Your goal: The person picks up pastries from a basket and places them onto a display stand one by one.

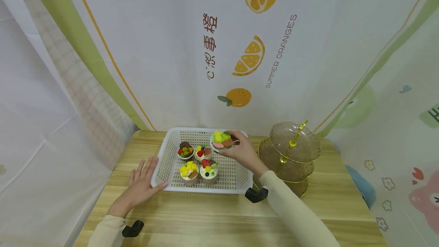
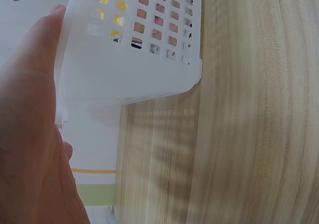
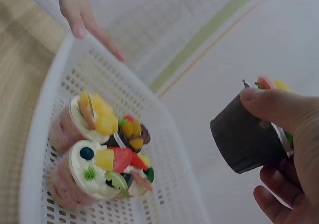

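Observation:
A white perforated tray (image 1: 164,163) sits on the wooden table and holds several fruit-topped cupcakes (image 1: 189,172). My right hand (image 1: 240,149) grips another cupcake in a dark cup (image 3: 244,139), topped with yellow and green fruit (image 1: 221,139), lifted above the tray's far right corner. My left hand (image 1: 142,182) lies flat on the table, its fingers straight and its thumb against the tray's near left corner (image 2: 149,79). The right wrist view shows the tray's cupcakes (image 3: 99,174) below the lifted one.
A gold-tinted glass tiered stand (image 1: 291,151) stands on the table right of the tray. A printed fabric backdrop with oranges (image 1: 253,56) hangs behind the table. Bare wooden tabletop (image 1: 212,216) lies in front of the tray.

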Tool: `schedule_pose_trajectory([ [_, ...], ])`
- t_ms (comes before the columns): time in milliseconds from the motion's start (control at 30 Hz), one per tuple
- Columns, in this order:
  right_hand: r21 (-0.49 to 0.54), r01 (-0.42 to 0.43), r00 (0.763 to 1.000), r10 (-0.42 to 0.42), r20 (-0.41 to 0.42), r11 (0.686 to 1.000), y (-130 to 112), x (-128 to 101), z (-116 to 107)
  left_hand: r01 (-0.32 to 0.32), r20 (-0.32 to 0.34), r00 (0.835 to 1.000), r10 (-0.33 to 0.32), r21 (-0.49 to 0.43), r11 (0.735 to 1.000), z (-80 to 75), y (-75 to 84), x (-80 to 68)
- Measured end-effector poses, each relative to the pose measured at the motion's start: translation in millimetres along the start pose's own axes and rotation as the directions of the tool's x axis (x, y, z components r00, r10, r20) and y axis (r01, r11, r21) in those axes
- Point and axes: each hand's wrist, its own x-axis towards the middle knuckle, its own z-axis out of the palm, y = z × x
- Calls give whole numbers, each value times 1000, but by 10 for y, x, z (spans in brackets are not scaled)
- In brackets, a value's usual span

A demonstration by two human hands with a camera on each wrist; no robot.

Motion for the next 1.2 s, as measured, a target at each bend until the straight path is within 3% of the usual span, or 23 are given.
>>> schedule_pose_trajectory([
  [133, -47, -7, 1000, 6, -28, 999, -135, -232, -131, -5, -6, 1000, 5, -7, 1000, 1, -2, 6],
  [367, -105, 56, 992, -66, -103, 993, -311, -698, -533, -2, -8, 1000, 2, 4, 1000, 10, -19, 15],
  [500, -204, 67, 975, -108, -193, 977, -345, -937, -836, -11, -12, 1000, 11, -11, 1000, 10, -16, 14],
  [667, -314, -2, 950, -96, -297, 949, -308, -1147, -1245, -1, 5, 1000, 1, -9, 1000, 5, -21, 16],
  [900, -376, -123, 939, -15, -342, 918, -109, -1206, -1670, 3, 8, 1000, -3, -14, 1000, -4, -15, 15],
  [1200, -383, -190, 958, 86, -273, 904, 42, -1152, -1848, 4, 7, 1000, -4, 3, 1000, 6, -20, 14],
])
